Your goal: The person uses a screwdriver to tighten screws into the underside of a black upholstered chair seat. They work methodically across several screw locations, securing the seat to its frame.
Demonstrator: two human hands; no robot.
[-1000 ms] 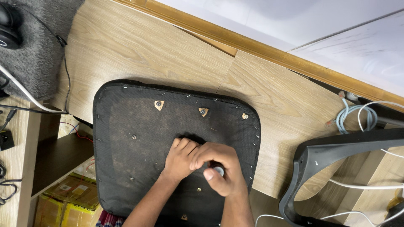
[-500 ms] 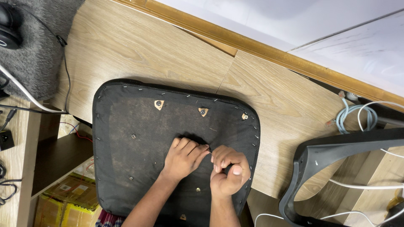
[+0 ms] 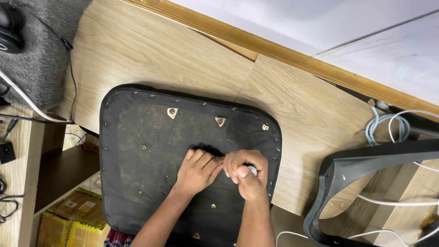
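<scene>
Lower left, yellow cardboard boxes (image 3: 73, 219) with white labels — beside black seat pad (image 3: 137, 151)

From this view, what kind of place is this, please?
Probably a home workroom or small office. An upturned black seat cushion lies on a wooden table, a black plastic chair frame waits beside it, and loose white cables trail nearby.
</scene>
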